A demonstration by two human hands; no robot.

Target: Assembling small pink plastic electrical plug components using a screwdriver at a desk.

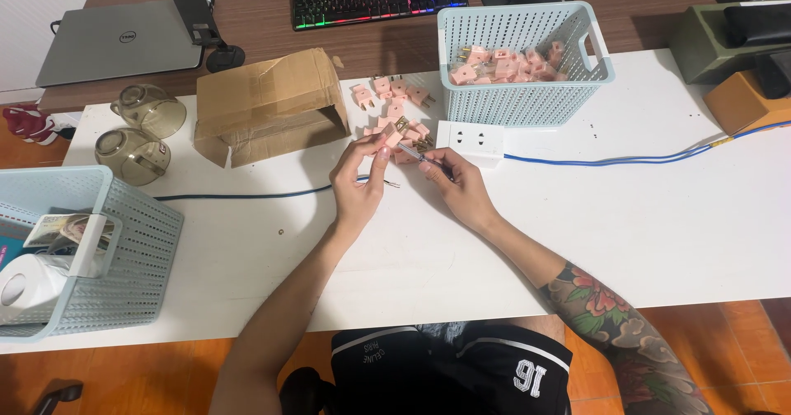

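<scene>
Near the middle of the white table (626,217), a little toward its far edge, the left hand (356,186) pinches a small pink plug adapter (394,137) between thumb and forefinger, its fingers closed on the pink body with the brass prongs pointing away from the person. The right hand (458,186) is curled shut around a thin screwdriver (430,161), whose tip meets the adapter. The grip on so small a piece is light and the tool is narrow, so a slip looks like the main hazard: if the tip skids off, it could jab the left thumb or flick the adapter out of the pinch. Just behind the hands lies a loose pile of pink adapters (394,102), touching or nearly touching the white power strip (470,141), and a dropped piece would be hard to tell from those. Any tiny screw that came free could roll across the table and off its near edge. The blue cable (610,161) runs from the strip toward the right edge, and another blue cable (247,195) passes under the left wrist; a forearm could snag either one and tug the strip into the pile or against the light blue basket (527,102) of adapters behind it.
</scene>
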